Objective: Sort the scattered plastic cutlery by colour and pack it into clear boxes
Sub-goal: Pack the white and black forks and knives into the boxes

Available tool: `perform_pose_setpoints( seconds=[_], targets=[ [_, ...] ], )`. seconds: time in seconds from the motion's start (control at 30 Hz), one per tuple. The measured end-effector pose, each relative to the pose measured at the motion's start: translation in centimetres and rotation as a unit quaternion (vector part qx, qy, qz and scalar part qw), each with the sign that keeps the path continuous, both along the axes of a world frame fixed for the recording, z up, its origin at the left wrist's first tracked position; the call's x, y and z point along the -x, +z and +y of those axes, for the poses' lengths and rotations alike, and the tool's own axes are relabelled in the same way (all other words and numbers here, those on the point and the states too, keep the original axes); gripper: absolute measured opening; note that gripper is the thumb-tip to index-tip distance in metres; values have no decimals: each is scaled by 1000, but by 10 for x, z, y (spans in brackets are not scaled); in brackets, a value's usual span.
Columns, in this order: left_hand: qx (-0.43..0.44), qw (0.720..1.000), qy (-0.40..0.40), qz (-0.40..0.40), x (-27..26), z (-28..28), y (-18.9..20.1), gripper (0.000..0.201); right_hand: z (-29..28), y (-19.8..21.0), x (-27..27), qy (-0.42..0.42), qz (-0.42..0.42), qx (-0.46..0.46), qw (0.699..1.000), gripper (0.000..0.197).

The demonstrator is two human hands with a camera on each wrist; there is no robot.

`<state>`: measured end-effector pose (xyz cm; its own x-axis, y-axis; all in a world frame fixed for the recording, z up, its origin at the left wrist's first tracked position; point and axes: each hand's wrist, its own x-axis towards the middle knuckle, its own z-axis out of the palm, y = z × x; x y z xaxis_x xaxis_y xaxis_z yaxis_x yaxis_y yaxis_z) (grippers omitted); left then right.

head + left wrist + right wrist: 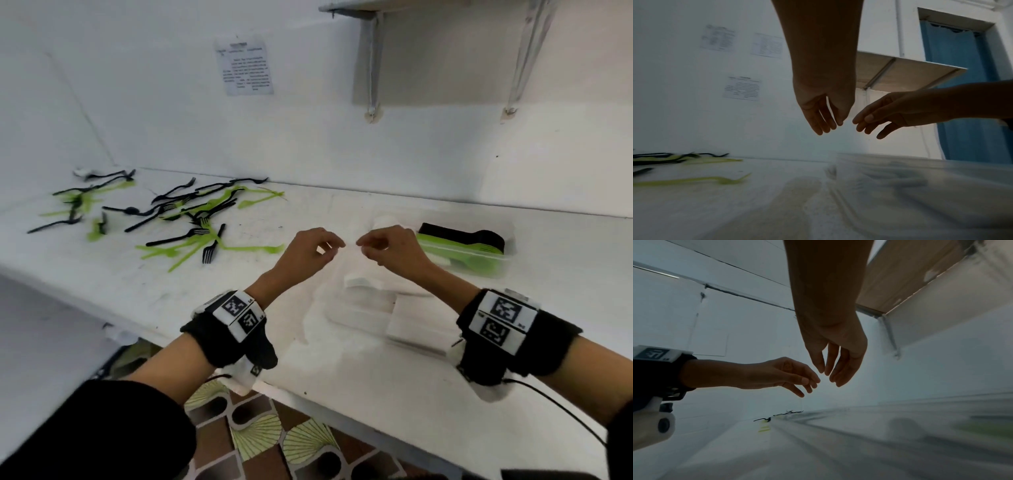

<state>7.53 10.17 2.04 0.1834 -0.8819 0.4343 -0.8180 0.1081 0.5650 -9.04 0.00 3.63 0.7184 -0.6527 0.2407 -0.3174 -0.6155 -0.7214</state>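
Note:
Black and green plastic cutlery [185, 216] lies scattered on the white counter [239, 308] at the left; it also shows blurred in the left wrist view as cutlery [694, 160]. A clear box [508, 255] at the right holds green pieces [472, 248] beside black pieces [462, 234]. Empty clear boxes [363, 308] lie in front of it, under my hands. My left hand [329, 245] and right hand [368, 248] hover above the counter, fingertips almost meeting. Fingers of the left hand [828, 126] and right hand [828, 374] hang relaxed, with nothing visible between them.
A shelf on brackets [445, 7] hangs on the wall above the box, and a printed sheet [245, 66] is stuck to the wall behind. The counter's front edge [308, 394] runs near my wrists, with patterned floor [274, 442] below. A blue door [962, 81] stands to the right.

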Motion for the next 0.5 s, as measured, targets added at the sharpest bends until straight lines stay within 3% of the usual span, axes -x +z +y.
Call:
perform_pose_setpoints(
  seconds=[0.5],
  targets=[
    [-7, 978, 200, 55, -130, 116, -10, 21, 72, -14, -176, 129, 5, -27, 991, 25]
  ],
)
